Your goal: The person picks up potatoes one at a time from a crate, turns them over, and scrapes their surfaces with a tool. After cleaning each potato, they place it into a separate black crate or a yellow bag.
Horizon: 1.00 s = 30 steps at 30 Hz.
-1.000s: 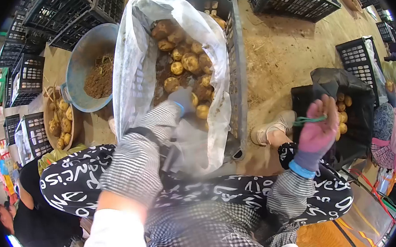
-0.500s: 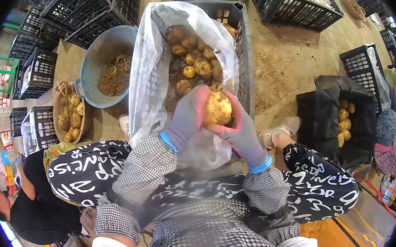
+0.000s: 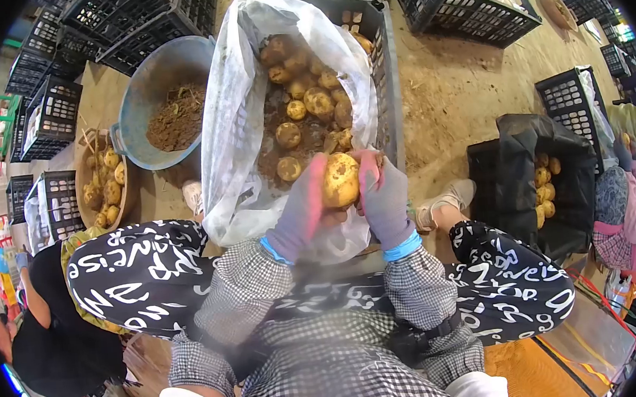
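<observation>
A large yellow potato (image 3: 341, 180) with patches of soil is gripped between my two gloved hands, over the near end of a lined crate. My left hand (image 3: 298, 211), in a grey and pink glove, closes on its left side. From the right, my right hand (image 3: 383, 193) presses its pink fingertips against the potato. Beyond them, several soil-covered potatoes (image 3: 319, 102) lie with loose dirt inside the white plastic liner (image 3: 225, 131) of the black crate (image 3: 385, 79). The undersides of both hands are hidden.
A blue basin (image 3: 134, 124) with soil stands left of the crate, beside a shallow basket (image 3: 130, 188) of potatoes. To the right is a crate lined with black plastic (image 3: 521, 181), holding potatoes. Stacked crates (image 3: 144, 25) stand behind. A person in black (image 3: 42, 336) is at the left.
The potato has turned in my hands and shifted slightly left. My right hand's fingers have curled in along its side. The whole view has moved a little.
</observation>
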Available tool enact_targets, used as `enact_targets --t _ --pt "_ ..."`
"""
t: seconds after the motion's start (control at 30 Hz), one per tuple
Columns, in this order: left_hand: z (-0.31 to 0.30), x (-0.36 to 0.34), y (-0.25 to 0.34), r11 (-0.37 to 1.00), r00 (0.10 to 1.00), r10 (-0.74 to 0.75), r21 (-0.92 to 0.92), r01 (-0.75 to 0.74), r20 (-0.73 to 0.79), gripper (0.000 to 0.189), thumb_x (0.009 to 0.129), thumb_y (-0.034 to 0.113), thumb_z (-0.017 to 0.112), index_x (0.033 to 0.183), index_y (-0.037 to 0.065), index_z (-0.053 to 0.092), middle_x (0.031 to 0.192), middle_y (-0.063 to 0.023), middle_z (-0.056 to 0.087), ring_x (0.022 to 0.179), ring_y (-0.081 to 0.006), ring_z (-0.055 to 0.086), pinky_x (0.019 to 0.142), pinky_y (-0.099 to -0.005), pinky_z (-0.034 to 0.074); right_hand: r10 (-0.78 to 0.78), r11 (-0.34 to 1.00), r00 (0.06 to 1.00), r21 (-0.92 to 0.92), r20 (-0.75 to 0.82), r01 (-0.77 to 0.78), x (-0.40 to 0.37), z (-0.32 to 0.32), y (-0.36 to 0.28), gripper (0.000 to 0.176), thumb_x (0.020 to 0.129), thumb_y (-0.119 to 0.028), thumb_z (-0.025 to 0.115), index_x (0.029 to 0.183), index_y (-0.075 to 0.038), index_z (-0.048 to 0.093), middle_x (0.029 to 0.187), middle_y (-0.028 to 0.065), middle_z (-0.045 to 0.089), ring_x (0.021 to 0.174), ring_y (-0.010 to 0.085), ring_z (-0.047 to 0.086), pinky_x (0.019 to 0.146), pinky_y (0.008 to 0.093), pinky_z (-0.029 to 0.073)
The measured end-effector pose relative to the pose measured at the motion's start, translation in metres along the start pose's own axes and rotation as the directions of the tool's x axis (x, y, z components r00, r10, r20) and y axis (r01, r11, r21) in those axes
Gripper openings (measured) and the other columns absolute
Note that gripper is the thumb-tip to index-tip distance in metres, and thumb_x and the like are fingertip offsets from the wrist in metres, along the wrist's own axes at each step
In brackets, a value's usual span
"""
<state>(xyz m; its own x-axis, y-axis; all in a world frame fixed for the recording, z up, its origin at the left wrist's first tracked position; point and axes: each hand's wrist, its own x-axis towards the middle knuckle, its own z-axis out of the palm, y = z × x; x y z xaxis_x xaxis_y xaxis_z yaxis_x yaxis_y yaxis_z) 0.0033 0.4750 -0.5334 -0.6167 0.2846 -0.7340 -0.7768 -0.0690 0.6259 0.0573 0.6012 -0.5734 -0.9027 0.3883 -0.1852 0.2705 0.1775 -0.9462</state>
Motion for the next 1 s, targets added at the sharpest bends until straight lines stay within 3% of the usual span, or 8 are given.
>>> enact_targets --t 0.1,0.37,0.47,0.53,0.63,0.7,0.77,1.0 --pt "-0.01 -0.005 0.019 0.999 0.994 -0.035 -0.037 0.039 0.099 0.053 0.101 0.049 0.042 0.126 0.005 0.056 0.105 -0.0074 0.066 0.093 -0.0158 0.067 0.072 -0.0285 0.056 0.111 0.958 0.991 0.259 0.073 -0.127 0.006 -0.001 -0.001 0.048 0.099 -0.037 0.055 0.127 0.001 0.054 0.102 0.0108 0.062 0.068 0.0106 0.063 0.053 0.0239 0.05" --pt "-0.017 -0.002 0.017 0.751 0.898 0.38 0.493 -0.44 0.223 0.064 0.094 0.045 0.061 0.14 0.003 0.045 0.101 -0.0096 0.066 0.094 -0.0169 0.065 0.085 -0.0298 0.052 0.153 0.764 0.945 0.572 0.288 -0.298 -0.002 -0.016 -0.04 0.05 0.102 -0.035 0.045 0.134 0.004 0.046 0.115 0.0113 0.061 0.094 0.0185 0.066 0.071 0.0311 0.058" --pt "-0.015 0.005 0.011 0.217 0.599 0.679 0.664 -0.716 0.424 0.073 0.09 0.04 0.069 0.145 0.003 0.037 0.106 -0.0098 0.063 0.088 -0.0155 0.062 0.081 -0.0276 0.051 0.15 0.716 0.946 0.628 0.288 -0.305 -0.005 -0.019 -0.033 0.048 0.101 -0.037 0.047 0.13 0.001 0.05 0.109 0.0108 0.064 0.088 0.0193 0.066 0.073 0.0314 0.056" --pt "-0.016 0.012 0.003 0.167 0.501 0.728 0.588 -0.791 0.467 0.076 0.089 0.037 0.072 0.146 0.003 0.036 0.109 -0.0096 0.061 0.084 -0.0135 0.06 0.077 -0.0256 0.051 0.14 0.683 0.935 0.652 0.327 -0.33 -0.005 -0.022 -0.036 0.046 0.1 -0.039 0.05 0.127 -0.001 0.053 0.106 0.0102 0.065 0.084 0.0189 0.066 0.072 0.0303 0.055" --pt "-0.017 0.008 -0.001 0.676 0.723 0.542 0.289 -0.678 0.427 0.083 0.084 0.039 0.076 0.146 0.002 0.035 0.12 -0.0101 0.056 0.092 -0.0135 0.057 0.079 -0.0244 0.05 0.184 0.626 0.901 0.66 0.394 -0.416 -0.005 -0.027 -0.05 0.046 0.101 -0.037 0.049 0.128 0.0 0.052 0.107 0.0108 0.065 0.088 0.0188 0.066 0.073 0.0301 0.056" --pt "-0.02 0.003 0.007 0.836 0.81 0.37 0.218 -0.504 0.455 0.096 0.078 0.046 0.079 0.148 0.001 0.032 0.128 -0.0108 0.051 0.105 -0.0156 0.056 0.086 -0.0242 0.049 0.308 0.674 0.877 0.566 0.369 -0.474 0.0 -0.027 -0.035 0.047 0.103 -0.033 0.047 0.132 0.004 0.047 0.109 0.0131 0.063 0.091 0.0194 0.067 0.074 0.0312 0.06" --pt "-0.025 0.004 0.009 0.903 0.855 0.226 0.23 -0.364 0.467 0.096 0.079 0.046 0.078 0.149 0.001 0.029 0.129 -0.0102 0.05 0.107 -0.0167 0.057 0.088 -0.024 0.048 0.305 0.693 0.891 0.563 0.337 -0.45 -0.001 -0.027 -0.03 0.048 0.102 -0.034 0.049 0.131 0.004 0.048 0.108 0.0131 0.064 0.089 0.0182 0.068 0.071 0.029 0.059" --pt "-0.023 0.027 -0.005 0.913 0.866 0.303 0.14 -0.384 0.398 0.061 0.095 0.033 0.059 0.141 -0.003 0.042 0.121 -0.01 0.057 0.099 -0.0153 0.062 0.082 -0.0236 0.051 0.245 0.688 0.911 0.602 0.332 -0.405 -0.006 -0.03 -0.031 0.048 0.099 -0.03 0.055 0.133 0.003 0.046 0.113 0.0113 0.062 0.095 0.0176 0.066 0.076 0.0311 0.058"
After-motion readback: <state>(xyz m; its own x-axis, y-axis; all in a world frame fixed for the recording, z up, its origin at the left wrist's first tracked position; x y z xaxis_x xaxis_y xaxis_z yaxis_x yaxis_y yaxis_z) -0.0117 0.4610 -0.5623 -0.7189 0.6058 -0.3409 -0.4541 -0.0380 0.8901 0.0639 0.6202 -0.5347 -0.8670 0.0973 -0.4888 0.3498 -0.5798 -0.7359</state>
